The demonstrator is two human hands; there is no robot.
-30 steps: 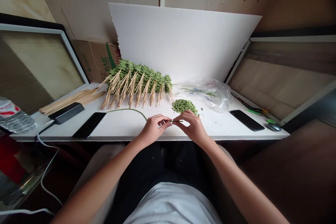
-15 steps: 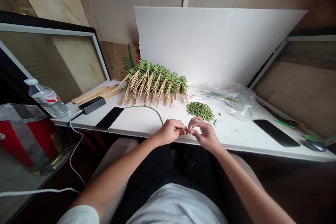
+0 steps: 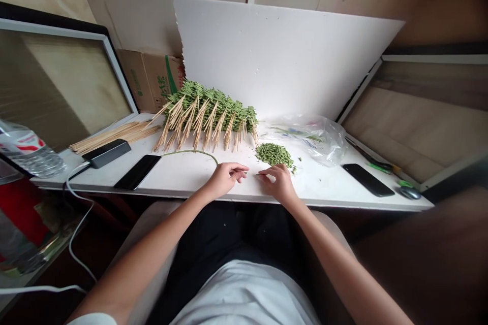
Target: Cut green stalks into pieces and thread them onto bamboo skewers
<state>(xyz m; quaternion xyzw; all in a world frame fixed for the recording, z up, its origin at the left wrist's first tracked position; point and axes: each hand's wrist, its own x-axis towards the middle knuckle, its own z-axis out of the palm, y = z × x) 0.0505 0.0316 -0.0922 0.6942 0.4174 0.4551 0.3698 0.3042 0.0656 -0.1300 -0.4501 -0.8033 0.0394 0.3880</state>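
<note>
My left hand [image 3: 224, 181] is closed on a long green bean [image 3: 195, 151], which curves away over the table to the left. A short bit of green shows at its fingertips. Opposite it, slightly apart, my right hand [image 3: 280, 183] pinches a small snapped-off bean piece [image 3: 260, 174] between thumb and fingers. Just behind the right hand lies a pile of short green bean pieces [image 3: 273, 154]. Farther back is a stack of skewered bean pieces [image 3: 213, 104], their bare wooden ends pointing towards me.
Loose wooden skewers [image 3: 114, 137], a dark box-shaped device [image 3: 107, 153] and a phone [image 3: 138, 172] lie left. A bottle [image 3: 30, 152] stands at the far left. To the right are a clear plastic bag [image 3: 328, 139], another phone [image 3: 368, 180] and a mouse [image 3: 409, 192]. A white board [image 3: 282, 61] stands behind.
My hands, which met at the fingertips, have drawn apart, and a bean piece now shows in the right one. The view has shifted to the right.
</note>
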